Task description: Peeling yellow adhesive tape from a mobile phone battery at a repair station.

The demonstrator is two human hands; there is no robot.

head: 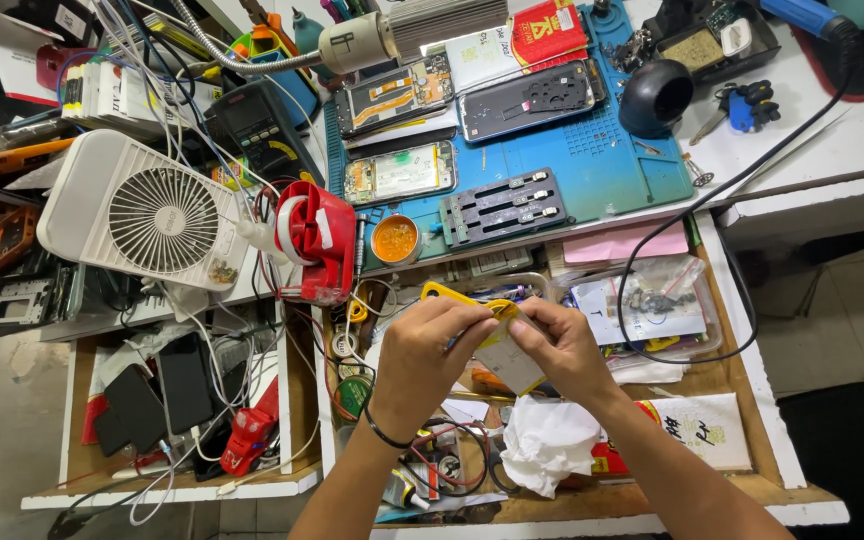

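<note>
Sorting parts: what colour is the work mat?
Blue work mat, clearest in the head view.

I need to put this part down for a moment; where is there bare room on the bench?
Bare blue mat between the black clamp fixture and black dome; bare white benchtop right of it. The drawer under both hands is crowded.

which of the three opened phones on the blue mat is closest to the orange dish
The lowest phone, lying just above the round orange dish. The other two, the left one and the dark one, sit farther up the blue mat.
</note>
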